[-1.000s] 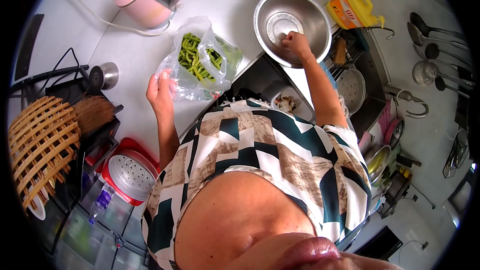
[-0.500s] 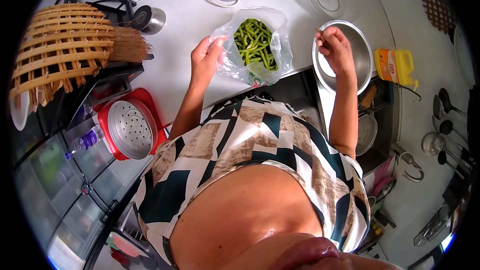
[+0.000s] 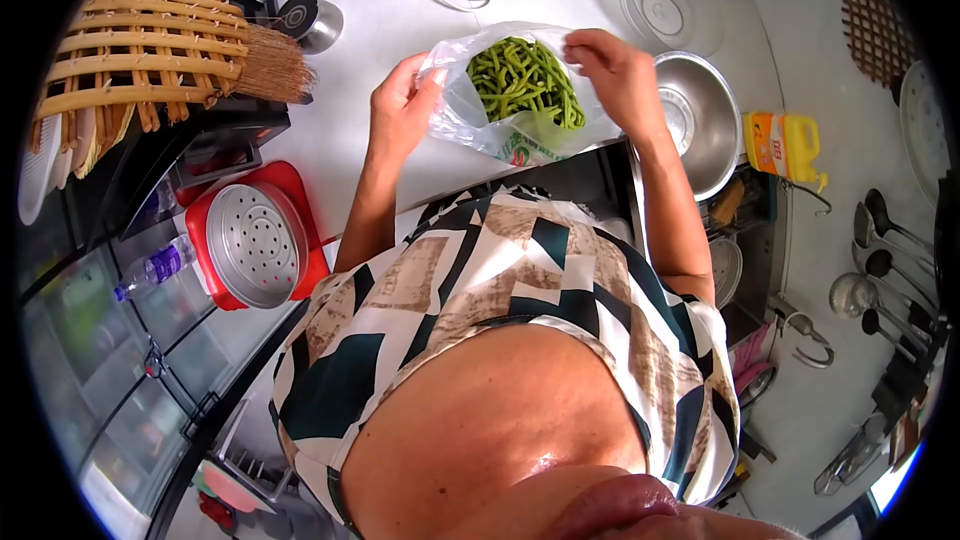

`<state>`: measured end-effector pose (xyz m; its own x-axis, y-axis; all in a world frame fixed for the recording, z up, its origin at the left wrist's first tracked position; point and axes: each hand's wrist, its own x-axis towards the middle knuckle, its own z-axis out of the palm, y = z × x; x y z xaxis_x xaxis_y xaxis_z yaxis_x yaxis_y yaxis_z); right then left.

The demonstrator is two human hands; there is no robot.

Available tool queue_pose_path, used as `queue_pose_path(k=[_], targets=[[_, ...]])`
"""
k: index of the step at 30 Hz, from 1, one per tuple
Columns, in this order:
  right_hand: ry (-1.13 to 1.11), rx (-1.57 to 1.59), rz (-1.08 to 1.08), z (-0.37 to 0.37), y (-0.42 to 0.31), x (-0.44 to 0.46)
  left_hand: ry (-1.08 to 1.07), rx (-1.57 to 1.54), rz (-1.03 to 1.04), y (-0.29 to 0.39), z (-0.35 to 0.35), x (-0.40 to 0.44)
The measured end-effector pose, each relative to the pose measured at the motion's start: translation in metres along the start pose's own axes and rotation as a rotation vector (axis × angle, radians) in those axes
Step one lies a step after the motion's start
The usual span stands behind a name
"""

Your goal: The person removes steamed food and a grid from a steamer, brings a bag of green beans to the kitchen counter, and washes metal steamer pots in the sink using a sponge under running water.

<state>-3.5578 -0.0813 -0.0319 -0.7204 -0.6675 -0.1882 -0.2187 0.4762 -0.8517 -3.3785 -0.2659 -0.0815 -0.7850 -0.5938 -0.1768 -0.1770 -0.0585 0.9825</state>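
Pinching the plastic bag by its left rim with the left hand. Holding the right hand at the bag's right rim with bent fingers; cannot tell whether clamped on it. Showing inside the bag, between both hands: green beans.

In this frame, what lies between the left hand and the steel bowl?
In the head view, a plastic bag of green beans lies between the left hand and the steel bowl, with the right hand at the bag's bowl-side edge.
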Motion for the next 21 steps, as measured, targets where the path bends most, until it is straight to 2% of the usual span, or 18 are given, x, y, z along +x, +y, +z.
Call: queue_pose_path(k=[3, 5, 9, 11, 13, 15, 16, 19, 21], targets=[[0.305, -0.167, -0.019, -0.02, -0.001, -0.022, 0.04, 0.112, 0.003, 0.005, -0.01, 0.004], [0.383, -0.088, 0.041, -0.032, 0.023, -0.038, 0.035, 0.22, 0.027, 0.003, -0.017, 0.008], [0.408, 0.172, 0.203, -0.045, 0.08, -0.081, 0.164, 0.365, 0.142, -0.005, -0.02, 0.029], [0.419, 0.716, 0.521, -0.059, 0.09, -0.106, 0.208, 0.414, 0.211, 0.002, -0.01, 0.041], [0.452, 1.248, 0.589, -0.075, 0.106, -0.128, 0.19, 0.437, 0.195, 0.008, -0.003, 0.049], [0.538, 1.619, 0.501, -0.091, 0.118, -0.144, 0.15, 0.421, 0.191, 0.008, 0.011, 0.06], [0.593, 1.683, 0.452, -0.098, 0.117, -0.149, 0.132, 0.434, 0.212, 0.013, 0.019, 0.06], [0.577, 1.726, 0.239, -0.122, 0.112, -0.155, 0.123, 0.326, 0.169, 0.028, 0.041, 0.046], [0.503, 1.613, 0.09, -0.126, 0.093, -0.14, 0.083, 0.266, 0.16, 0.012, 0.042, 0.056]])
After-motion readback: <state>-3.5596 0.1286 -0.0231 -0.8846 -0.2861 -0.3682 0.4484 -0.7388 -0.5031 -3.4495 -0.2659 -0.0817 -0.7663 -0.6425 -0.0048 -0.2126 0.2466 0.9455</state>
